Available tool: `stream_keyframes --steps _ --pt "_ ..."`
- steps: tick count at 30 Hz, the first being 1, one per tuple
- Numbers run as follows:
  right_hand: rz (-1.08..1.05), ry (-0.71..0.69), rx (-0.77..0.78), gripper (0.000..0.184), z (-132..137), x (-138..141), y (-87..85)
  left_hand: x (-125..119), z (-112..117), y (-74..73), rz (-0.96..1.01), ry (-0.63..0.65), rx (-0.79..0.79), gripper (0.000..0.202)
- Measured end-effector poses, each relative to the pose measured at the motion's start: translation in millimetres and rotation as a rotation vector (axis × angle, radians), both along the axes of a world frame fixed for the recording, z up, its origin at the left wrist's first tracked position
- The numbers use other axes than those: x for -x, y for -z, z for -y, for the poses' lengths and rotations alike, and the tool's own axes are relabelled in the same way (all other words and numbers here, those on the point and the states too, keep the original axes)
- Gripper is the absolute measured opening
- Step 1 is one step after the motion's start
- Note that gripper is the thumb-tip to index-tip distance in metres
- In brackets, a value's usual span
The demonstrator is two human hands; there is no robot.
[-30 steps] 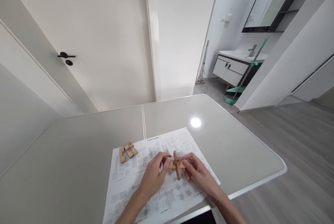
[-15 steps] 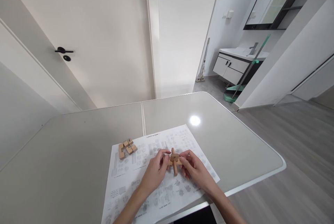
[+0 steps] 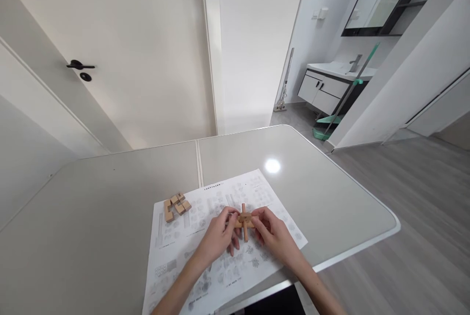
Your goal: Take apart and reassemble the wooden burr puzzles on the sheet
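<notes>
Crossing near their middles, the held wooden pieces (image 3: 245, 218) (mostly light brown)

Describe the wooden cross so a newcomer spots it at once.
On the big grey table lies a white printed sheet. Over its right half, between the left hand and the right hand, is the wooden cross. Its slim bars stick out crosswise, unlike the blocky pieces clustered untouched at the sheet's far-left corner.
</notes>
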State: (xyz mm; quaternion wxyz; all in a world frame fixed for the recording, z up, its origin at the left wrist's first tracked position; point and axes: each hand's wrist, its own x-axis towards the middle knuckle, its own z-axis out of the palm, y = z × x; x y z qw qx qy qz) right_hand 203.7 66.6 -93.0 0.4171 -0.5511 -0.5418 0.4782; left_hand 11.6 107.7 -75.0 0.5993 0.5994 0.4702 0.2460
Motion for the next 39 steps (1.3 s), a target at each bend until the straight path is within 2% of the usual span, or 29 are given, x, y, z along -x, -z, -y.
stream_keyframes --steps 3,4,7,8,10,16,24,31,35,39 --pt "0.083 0.051 -0.091 0.038 3 -4 -3.6 -1 -2 1.4 0.028 -0.006 -0.012 0.045" --pt "0.112 0.042 -0.125 0.046 5 -5 -5.7 -1 -2 1.6 0.032 -0.002 -0.014 0.044" --pt "0.18 -0.045 -0.151 0.091 10 -5 -10.8 0 -4 0.7 0.032 0.01 -0.015 0.042" --pt "0.183 -0.069 -0.138 0.1 10 -3 -11.4 0 -4 0.2 0.032 0.01 -0.011 0.042" --pt "0.157 -0.101 -0.111 0.104 8 2 -10.3 0 -5 -0.9 0.032 0.011 -0.002 0.041" --pt "0.089 -0.157 -0.117 0.086 -2 3 -2.6 0 -6 -1.3 0.046 0.01 0.014 0.041" --pt "0.32 -0.052 -0.128 0.075 13 -43 7.6 1 -8 0.2 0.013 0.006 0.037 0.043" --pt "0.551 -0.016 -0.292 0.079 10 -40 18.6 0 -10 -1.9 -0.012 0.005 0.054 0.042" --pt "0.558 -0.027 -0.326 0.071 6 -32 9.9 0 -9 -0.6 -0.01 -0.004 0.043 0.041" --pt "0.426 -0.081 -0.368 0.05 -1 -21 -12.1 0 -10 2.4 0.009 0.014 0.025 0.042"
